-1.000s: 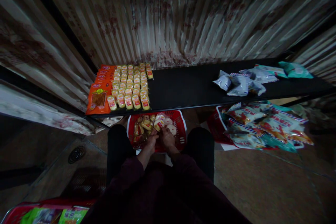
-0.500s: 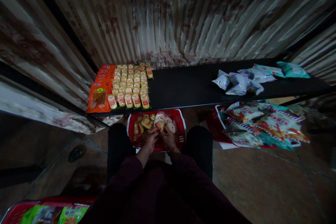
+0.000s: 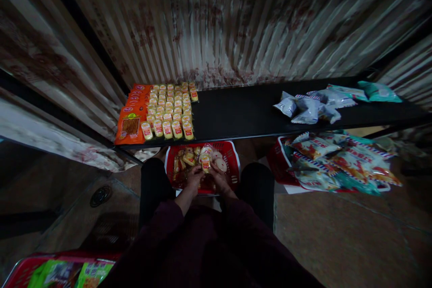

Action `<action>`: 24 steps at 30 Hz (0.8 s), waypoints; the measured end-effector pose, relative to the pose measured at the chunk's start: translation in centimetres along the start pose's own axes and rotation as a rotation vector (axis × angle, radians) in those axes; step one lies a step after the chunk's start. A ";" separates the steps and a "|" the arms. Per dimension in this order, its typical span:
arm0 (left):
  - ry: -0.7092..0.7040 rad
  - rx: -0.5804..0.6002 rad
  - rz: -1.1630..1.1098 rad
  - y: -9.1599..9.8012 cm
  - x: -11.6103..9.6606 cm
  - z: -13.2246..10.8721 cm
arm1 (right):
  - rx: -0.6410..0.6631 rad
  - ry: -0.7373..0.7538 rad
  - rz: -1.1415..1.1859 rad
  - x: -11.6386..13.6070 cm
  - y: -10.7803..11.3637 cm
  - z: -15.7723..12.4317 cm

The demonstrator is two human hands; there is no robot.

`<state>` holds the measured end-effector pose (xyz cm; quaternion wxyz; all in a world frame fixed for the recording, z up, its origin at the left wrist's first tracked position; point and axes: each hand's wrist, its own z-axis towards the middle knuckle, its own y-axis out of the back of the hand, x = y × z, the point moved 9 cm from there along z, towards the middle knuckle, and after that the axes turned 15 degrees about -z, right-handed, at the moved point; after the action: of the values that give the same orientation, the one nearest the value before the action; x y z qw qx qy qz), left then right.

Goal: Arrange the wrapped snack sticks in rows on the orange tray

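Note:
Between my two hands is a small wrapped snack cake [image 3: 205,164], yellow with a red and white label that faces up. My left hand [image 3: 193,180] grips its left side and my right hand [image 3: 219,179] its right side. Both are over a red plastic basket [image 3: 232,155] between my knees. Inside the basket lie more yellow wrapped cakes [image 3: 189,157] and pale round packaged pieces [image 3: 221,164]. On the black shelf [image 3: 232,112] just beyond, rows of the same yellow cakes [image 3: 168,112] stand side by side, next to orange snack packets [image 3: 130,121] at the left end.
Silver-white bags [image 3: 307,109] and teal bags [image 3: 380,92] lie on the shelf's right part. Below them a second red basket [image 3: 277,162] is heaped with puffed bags. A third basket [image 3: 20,270] with green packets is at lower left. Metal posts and a striped curtain [image 3: 209,22] surround the shelf.
The cake in my hands has turned so its label faces up and shows more clearly. My hands stay over the basket; the view has shifted slightly.

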<state>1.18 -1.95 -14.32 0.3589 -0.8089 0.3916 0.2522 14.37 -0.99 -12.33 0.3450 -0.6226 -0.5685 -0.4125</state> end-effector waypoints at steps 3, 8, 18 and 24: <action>-0.026 -0.036 0.065 0.3 -0.2 0.1 | 0.046 -0.071 0.102 -0.4 -0.7 -0.4; -0.148 -0.074 0.189 0.1 -1.4 -0.3 | 0.011 -0.028 0.049 -0.5 -0.1 -0.3; -0.029 -0.017 0.172 -1.8 -0.6 -0.4 | -0.036 0.042 -0.042 0.0 1.0 -0.1; 0.024 -0.043 0.090 -1.5 0.2 -0.5 | 0.023 0.060 0.008 0.7 0.6 -0.5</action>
<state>2.53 -1.75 -13.57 0.3248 -0.8009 0.4264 0.2671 14.93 -1.23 -11.48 0.3707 -0.6082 -0.5600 -0.4231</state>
